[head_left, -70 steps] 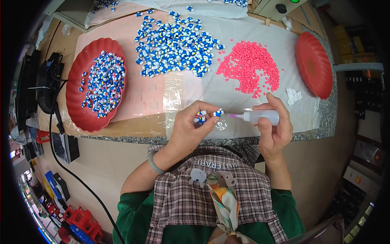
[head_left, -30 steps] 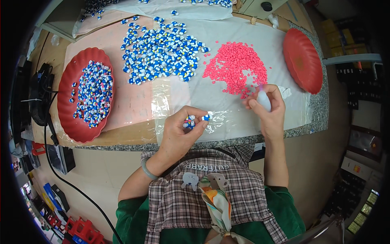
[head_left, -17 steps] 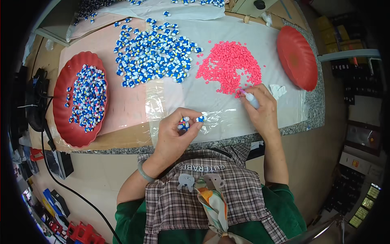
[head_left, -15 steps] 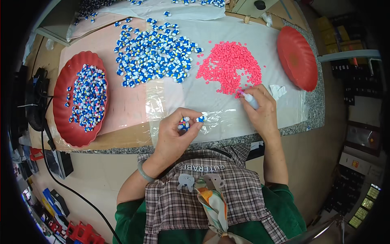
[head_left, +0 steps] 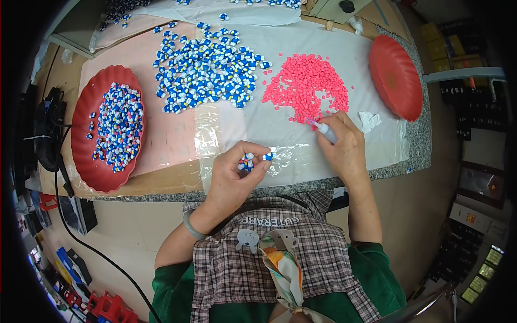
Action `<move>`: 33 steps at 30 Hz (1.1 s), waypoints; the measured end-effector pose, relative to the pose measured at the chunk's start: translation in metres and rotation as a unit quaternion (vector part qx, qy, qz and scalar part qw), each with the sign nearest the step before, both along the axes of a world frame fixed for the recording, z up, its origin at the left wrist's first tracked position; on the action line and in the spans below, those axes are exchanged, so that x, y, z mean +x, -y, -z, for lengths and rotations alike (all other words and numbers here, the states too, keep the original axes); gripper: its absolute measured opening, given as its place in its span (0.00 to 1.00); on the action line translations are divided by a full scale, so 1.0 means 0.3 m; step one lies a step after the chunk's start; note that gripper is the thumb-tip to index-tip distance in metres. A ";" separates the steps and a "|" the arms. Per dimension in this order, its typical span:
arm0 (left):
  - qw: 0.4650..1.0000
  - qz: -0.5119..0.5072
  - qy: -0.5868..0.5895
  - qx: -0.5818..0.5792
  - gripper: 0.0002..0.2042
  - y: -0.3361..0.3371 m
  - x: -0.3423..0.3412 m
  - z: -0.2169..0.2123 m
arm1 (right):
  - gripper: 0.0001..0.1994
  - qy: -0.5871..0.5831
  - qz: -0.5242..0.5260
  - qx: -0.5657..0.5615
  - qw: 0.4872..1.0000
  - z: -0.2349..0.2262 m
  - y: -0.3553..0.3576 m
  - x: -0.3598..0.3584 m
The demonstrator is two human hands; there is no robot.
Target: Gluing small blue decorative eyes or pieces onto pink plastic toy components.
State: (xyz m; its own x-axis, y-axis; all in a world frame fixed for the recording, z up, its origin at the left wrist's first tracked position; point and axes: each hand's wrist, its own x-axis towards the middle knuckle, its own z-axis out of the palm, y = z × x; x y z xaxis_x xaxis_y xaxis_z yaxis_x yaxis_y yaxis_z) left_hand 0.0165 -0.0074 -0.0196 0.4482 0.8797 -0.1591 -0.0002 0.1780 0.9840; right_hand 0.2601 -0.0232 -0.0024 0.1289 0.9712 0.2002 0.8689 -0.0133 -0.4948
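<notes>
My left hand [head_left: 235,173], above the near part of the table, pinches a small blue-and-white figure [head_left: 267,156] between thumb and forefinger. More small figures [head_left: 245,162] with bits of pink lie in the curl of its fingers. My right hand [head_left: 344,144] grips a small whitish squeeze bottle [head_left: 328,133] with a thin purplish tip. That tip reaches the near edge of a spread of small pink pieces [head_left: 307,81]; whether a piece clings to it is too small to tell. A large group of blue-and-white figures [head_left: 207,70] lies left of the pink pieces.
A red scalloped tray [head_left: 86,153] with many small figures stands at the left. Another red tray [head_left: 396,81] sits at the right edge. A crumpled white tissue [head_left: 369,121] lies beside my right hand. A black cable [head_left: 89,246] hangs down at the left.
My right hand has shifted slightly left, carrying the bottle tip along the near edge of the pink pieces. My left hand keeps nearly the same place and hold.
</notes>
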 end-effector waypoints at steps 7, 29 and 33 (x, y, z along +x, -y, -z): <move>0.999 -0.017 0.004 0.029 0.08 0.000 0.004 0.018 | 0.09 0.009 -0.023 -0.033 0.999 -0.016 -0.013 -0.007; 0.999 0.015 -0.033 0.039 0.08 0.000 0.009 0.008 | 0.08 -0.419 -0.106 -0.142 0.891 -0.059 0.014 -0.096; 0.993 -0.005 -0.044 0.112 0.09 0.001 0.017 0.024 | 0.10 -0.381 -0.093 -0.175 0.903 -0.055 0.022 -0.127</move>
State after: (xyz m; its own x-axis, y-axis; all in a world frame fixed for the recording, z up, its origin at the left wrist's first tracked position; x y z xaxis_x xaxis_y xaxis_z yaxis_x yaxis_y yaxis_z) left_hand 0.0216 -0.0077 -0.0269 0.4320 0.9019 0.0020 0.0875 -0.0441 0.9952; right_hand 0.2219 -0.0298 0.0141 -0.0724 0.9768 -0.2016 0.2821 -0.1738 -0.9435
